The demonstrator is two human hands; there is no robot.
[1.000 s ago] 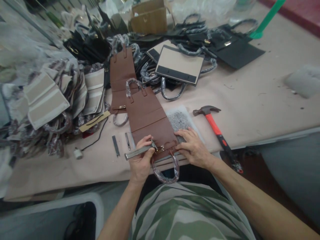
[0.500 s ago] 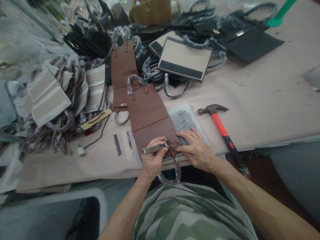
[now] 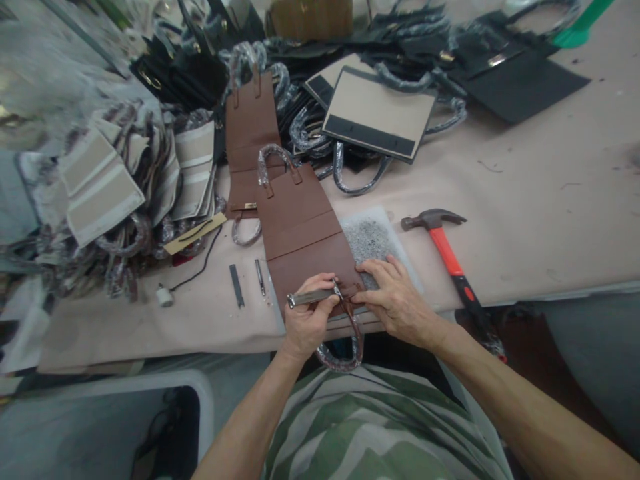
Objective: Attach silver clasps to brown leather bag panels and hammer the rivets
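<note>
My left hand (image 3: 306, 325) is closed around a silver metal punch (image 3: 311, 298), which lies nearly level across the fingers. Its narrow end reaches the handle tab near the front edge of a brown leather bag panel (image 3: 309, 230). On the right edge of that panel, my right hand (image 3: 393, 297) pinches and presses the leather beside the tab, fingers bent. A plastic-wrapped handle (image 3: 345, 363) hangs from the tab over the table edge. Under the panel's right side shows a worn white board (image 3: 383, 233). What the fingertips cover at the tab is hidden.
A claw hammer (image 3: 450, 257) with a red and black grip lies to the right, its end past the table edge. A dark flat strip (image 3: 236, 285) and a slim metal tool (image 3: 260, 277) lie left. Bag pieces (image 3: 105, 187) are piled at left, with black ones (image 3: 380, 110) behind.
The view has shifted slightly, so the things on the table sit a little further right in the picture. Both hands keep their hold on the punch and panel.
</note>
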